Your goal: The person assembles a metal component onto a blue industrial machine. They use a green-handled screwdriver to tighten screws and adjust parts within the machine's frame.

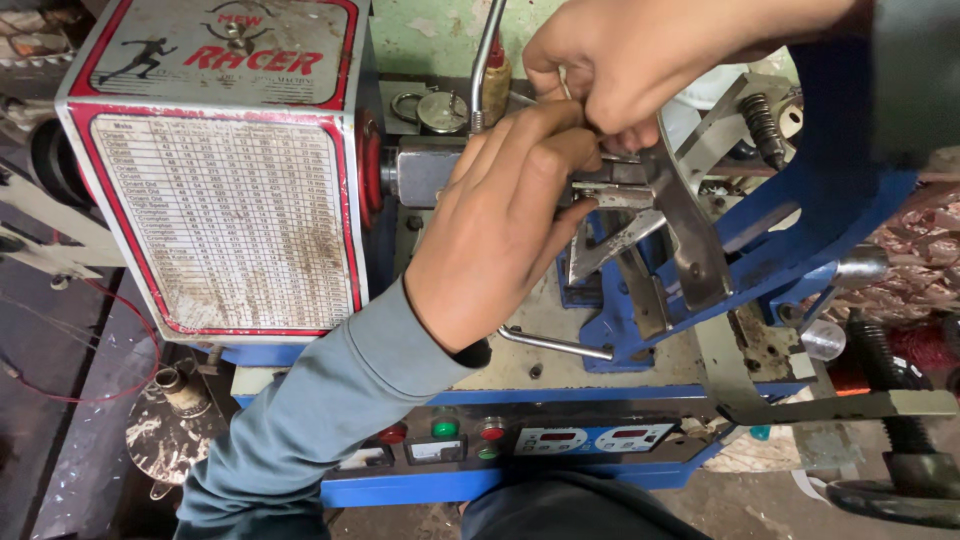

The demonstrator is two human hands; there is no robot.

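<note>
At the middle of the machine your left hand (pixel 500 225) lies with fingers (pixel 560 160) curled against the grey metal clamp (pixel 625 195), while your right hand (pixel 620 65) pinches shut on something small just above it, too hidden to name; the part sits in place, fitting unfinished. Left stands a grey box (pixel 225 160) bearing a red-bordered chart (pixel 220 225); below, a blue panel (pixel 520 440) carries buttons.
</note>
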